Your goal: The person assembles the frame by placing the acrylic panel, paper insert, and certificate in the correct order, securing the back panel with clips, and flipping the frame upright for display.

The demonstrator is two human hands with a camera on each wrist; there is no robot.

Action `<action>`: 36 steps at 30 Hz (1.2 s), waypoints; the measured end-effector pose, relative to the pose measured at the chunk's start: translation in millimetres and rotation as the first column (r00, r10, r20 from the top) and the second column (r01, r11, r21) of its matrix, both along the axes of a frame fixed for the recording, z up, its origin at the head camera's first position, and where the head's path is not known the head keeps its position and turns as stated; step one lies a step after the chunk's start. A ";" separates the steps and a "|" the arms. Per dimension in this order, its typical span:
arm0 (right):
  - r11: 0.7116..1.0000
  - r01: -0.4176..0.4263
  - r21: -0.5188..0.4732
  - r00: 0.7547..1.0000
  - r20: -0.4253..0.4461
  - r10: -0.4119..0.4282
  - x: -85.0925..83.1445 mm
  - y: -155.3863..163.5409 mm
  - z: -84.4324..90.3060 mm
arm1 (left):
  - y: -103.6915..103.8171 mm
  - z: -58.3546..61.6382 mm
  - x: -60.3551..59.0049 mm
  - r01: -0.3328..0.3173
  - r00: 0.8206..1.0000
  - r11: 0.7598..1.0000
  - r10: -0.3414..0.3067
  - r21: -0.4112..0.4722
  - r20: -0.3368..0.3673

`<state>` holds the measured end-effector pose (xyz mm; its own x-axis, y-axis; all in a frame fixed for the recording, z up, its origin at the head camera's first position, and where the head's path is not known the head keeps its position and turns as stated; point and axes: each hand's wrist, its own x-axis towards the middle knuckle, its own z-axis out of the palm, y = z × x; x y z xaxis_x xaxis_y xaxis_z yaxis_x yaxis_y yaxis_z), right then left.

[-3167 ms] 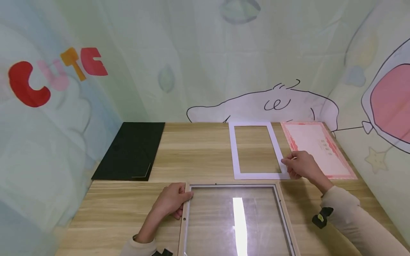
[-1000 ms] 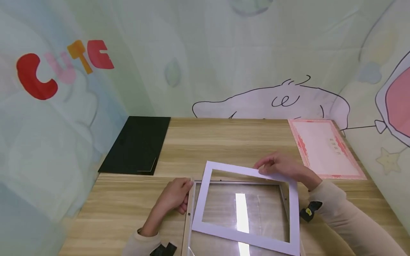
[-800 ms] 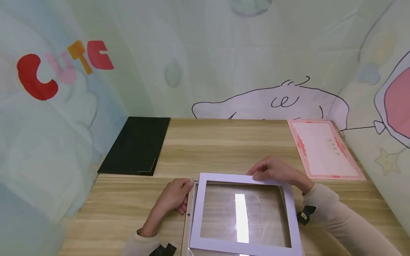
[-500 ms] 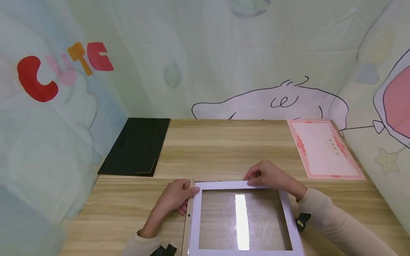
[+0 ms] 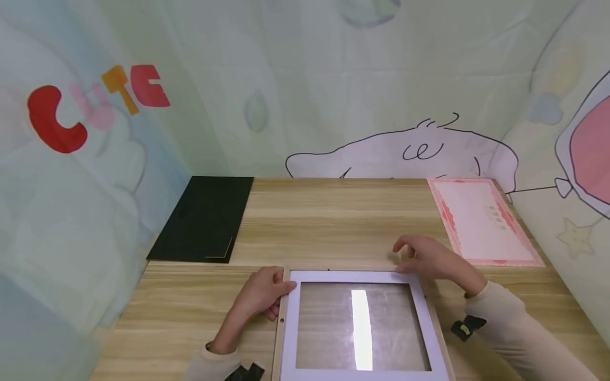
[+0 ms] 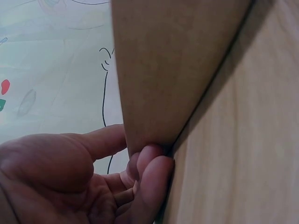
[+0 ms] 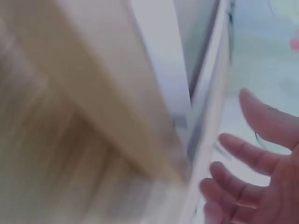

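A light wooden picture frame (image 5: 278,338) with a clear pane lies at the table's front. A white mat (image 5: 362,276) with a rectangular cut-out sits inside it, over the pane. My left hand (image 5: 259,291) grips the frame's far left corner, thumb over the mat's edge. In the left wrist view, the fingertips (image 6: 156,175) curl against the frame's outer side (image 6: 159,70), low by the table. My right hand (image 5: 431,257) is at the far right corner, fingers loosely bent and holding nothing. The right wrist view, blurred, shows its fingers (image 7: 240,184) spread beside the frame (image 7: 126,116).
A black board (image 5: 202,219) lies at the table's back left. At the back right is a sheet with a pink border (image 5: 486,225). The wooden table (image 5: 329,222) runs back to a printed cloth backdrop (image 5: 295,95).
The right hand brought the white mat from the table's back, turned it and lowered it into the frame. It has now let go and moved right. The left hand stayed at the corner.
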<state>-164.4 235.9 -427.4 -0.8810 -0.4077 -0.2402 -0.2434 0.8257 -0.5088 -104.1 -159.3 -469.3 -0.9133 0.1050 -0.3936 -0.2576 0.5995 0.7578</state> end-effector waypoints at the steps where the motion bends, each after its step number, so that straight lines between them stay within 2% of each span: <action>1: 1.000 0.023 0.008 0.999 0.024 -0.024 1.1 7.6 2.0 | 0.7 -0.6 -0.2 0.003 1.000 1.000 -0.003 -0.005 -0.002; 6: 0.995 0.093 0.020 0.987 0.129 -0.095 7.7 34.3 1.2 | 2.7 -3.2 -1.3 0.001 1.000 1.000 -0.001 -0.029 -0.011; 10: 0.996 0.086 0.003 0.981 0.175 -0.085 9.8 36.1 -9.6 | 1.7 -1.9 -1.0 -0.013 1.000 0.999 0.012 -0.051 -0.016; 14: 0.995 0.098 -0.008 0.981 0.169 -0.095 12.2 33.4 -19.9 | 2.2 -2.0 -0.5 -0.007 1.000 0.999 0.006 -0.046 -0.021; 18: 0.992 0.125 -0.007 0.979 0.165 -0.123 9.4 38.3 -22.9 | 3.5 -1.6 -0.6 -0.001 1.000 0.999 0.000 -0.046 -0.027; 21: 0.981 0.195 -0.016 0.969 0.157 -0.190 0.5 52.5 -17.9 | 4.9 -0.4 -0.9 0.000 1.000 0.999 -0.001 -0.049 -0.031; 23: 0.964 0.265 -0.022 0.957 0.132 -0.260 -9.2 68.1 -12.7 | 5.0 -0.3 -0.3 0.002 0.999 0.999 -0.003 -0.049 -0.035; 26: 0.925 0.381 0.015 0.923 0.048 -0.381 -23.8 101.7 -5.8 | 5.6 -0.1 0.4 0.003 0.999 0.999 -0.005 -0.044 -0.040; 29: 0.874 0.480 0.083 0.877 -0.063 -0.476 -33.9 142.4 -5.5 | 6.1 -0.7 0.5 -0.003 0.999 0.999 0.001 -0.042 -0.034; 32: 0.809 0.572 0.132 0.820 -0.123 -0.559 -37.9 179.1 -9.2 | 6.4 -0.8 0.5 -0.011 1.000 0.999 0.010 -0.045 -0.029; 34: 0.778 0.606 0.167 0.795 -0.140 -0.590 -38.3 197.3 -11.3 | 6.4 -0.6 0.5 -0.015 0.999 0.999 0.014 -0.048 -0.030; 36: 0.751 0.631 0.196 0.775 -0.120 -0.620 -37.0 209.5 -12.8 | 6.4 -0.3 0.6 -0.020 0.999 0.998 0.019 -0.051 -0.030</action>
